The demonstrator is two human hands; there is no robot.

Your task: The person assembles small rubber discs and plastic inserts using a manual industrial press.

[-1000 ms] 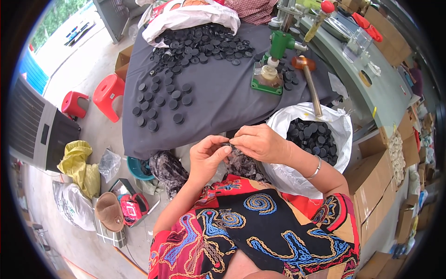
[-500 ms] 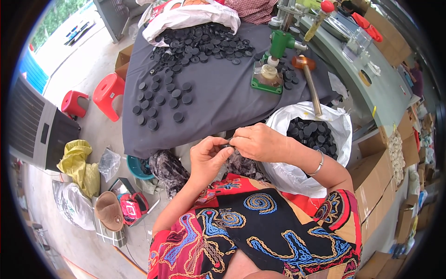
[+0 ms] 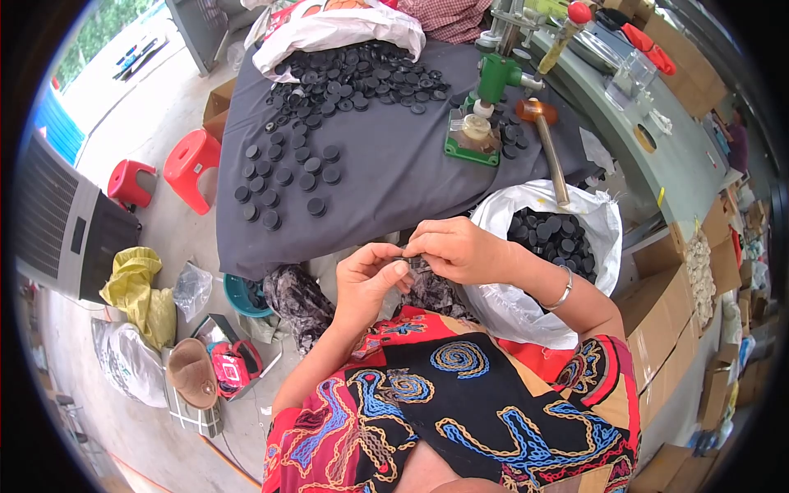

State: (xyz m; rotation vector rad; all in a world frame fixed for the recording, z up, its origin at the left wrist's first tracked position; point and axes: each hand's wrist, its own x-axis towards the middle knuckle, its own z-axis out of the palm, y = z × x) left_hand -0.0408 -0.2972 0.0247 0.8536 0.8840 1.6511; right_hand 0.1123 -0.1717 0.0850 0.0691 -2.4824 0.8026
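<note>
My left hand [image 3: 367,279] and my right hand [image 3: 454,249] meet in front of my chest, fingertips pinched together on a small dark part [image 3: 404,260] that is mostly hidden by the fingers. A silver bracelet [image 3: 564,289] circles my right wrist. Just right of my hands an open white sack [image 3: 526,312] holds several black round caps [image 3: 552,235]. Beyond my hands lies a table under a dark grey cloth [image 3: 386,181] with several black caps [image 3: 288,179] laid out in rows and a heap [image 3: 353,78] farther back.
A green hand press [image 3: 483,115] with a long handle [image 3: 549,152] stands on the cloth. Red stools [image 3: 191,168] sit on the floor at left, with a grey appliance [image 3: 62,226], yellow bag [image 3: 136,287] and clutter. Cardboard boxes [image 3: 666,329] and a green bench [image 3: 657,148] stand right.
My hands stay pinched together on the small part; the fingers shift only slightly. Nothing else has moved.
</note>
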